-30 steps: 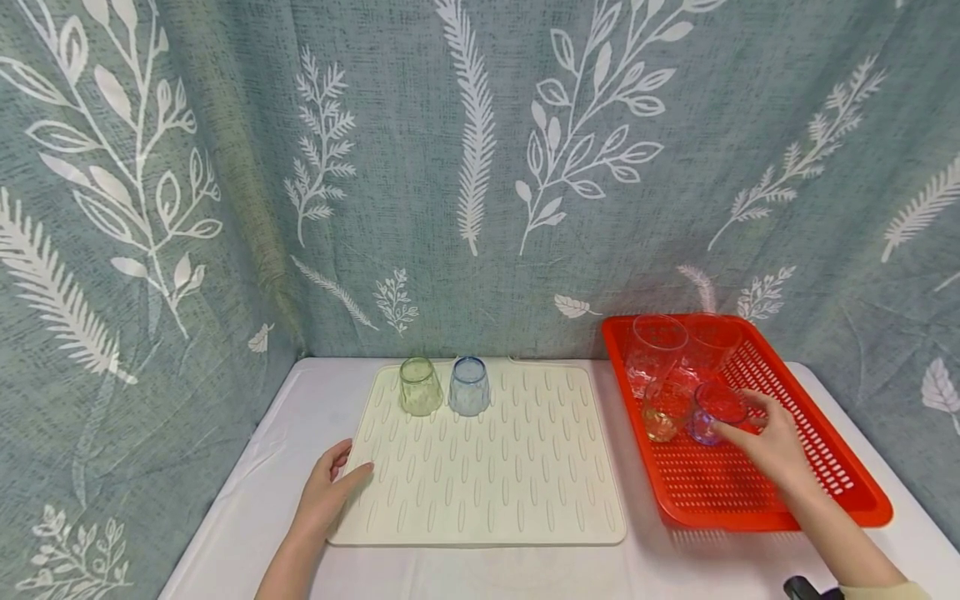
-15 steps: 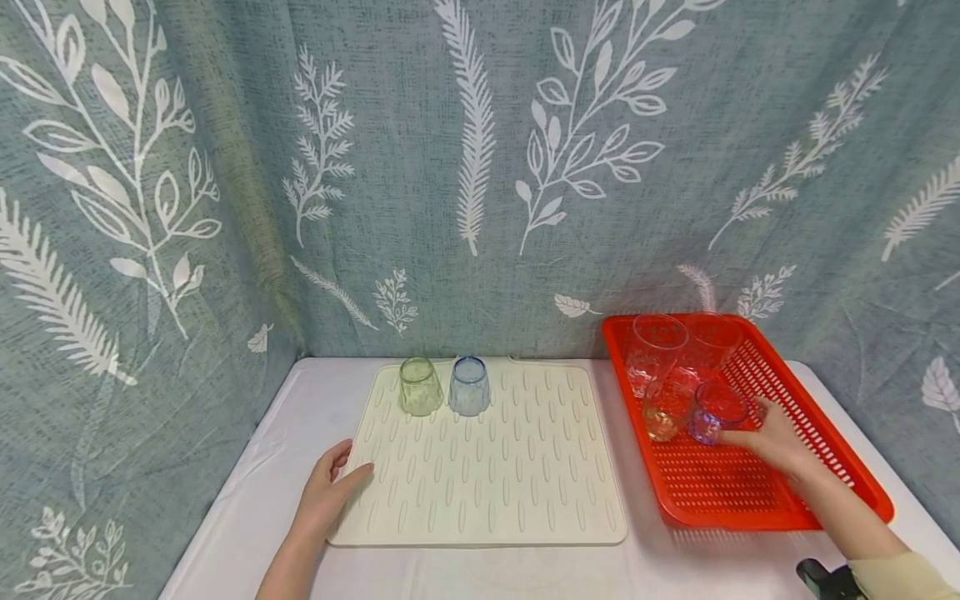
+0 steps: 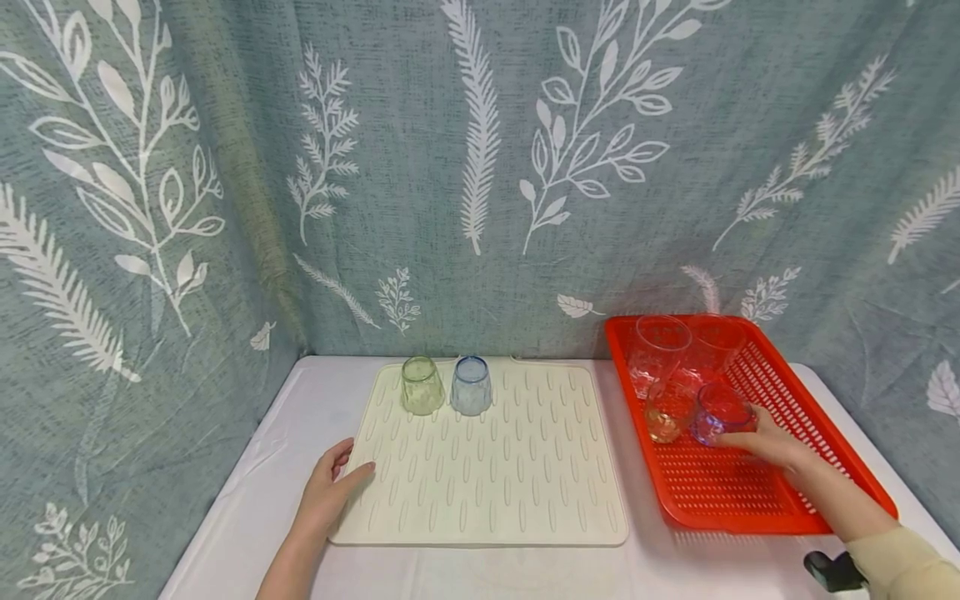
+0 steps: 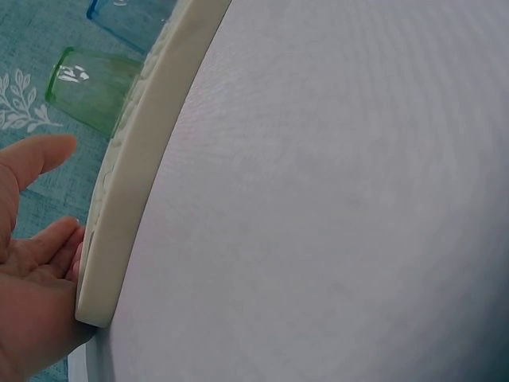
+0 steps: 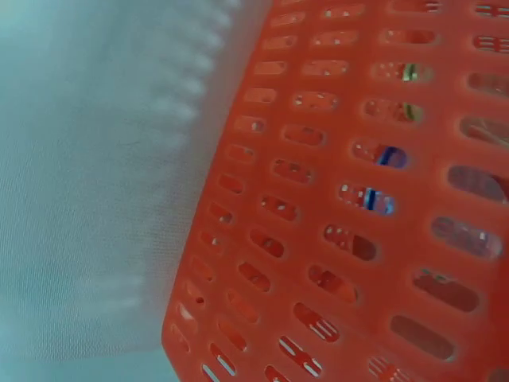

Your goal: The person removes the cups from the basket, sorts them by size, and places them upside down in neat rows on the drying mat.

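In the head view my right hand (image 3: 771, 440) reaches into the red basket (image 3: 738, 521) at a purple glass (image 3: 708, 423). The thumb lies across the front of the glass near its base, and the other fingers curve round its right side, partly hidden. An amber-tinted glass (image 3: 663, 421) stands just left of it. My left hand (image 3: 330, 483) rests at the left edge of the cream drying mat (image 3: 487, 483), thumb extended over the edge, fingers loosely bent beside it. In the left wrist view, the thumb and fingers (image 4: 48, 247) stand apart, holding nothing.
A green glass (image 3: 422, 387) and a blue glass (image 3: 471, 387) stand upside down at the mat's back left. Two taller clear glasses, one a clear tumbler (image 3: 660, 346), stand in the basket's back. Slotted basket walls (image 5: 318, 199) surround the right hand's work. A patterned curtain (image 3: 450, 167) hangs behind.
My right hand briefly loosened at the purple glass, moved lower along its right side, and now closes against it. The left hand stays put. The head view has shifted slightly.
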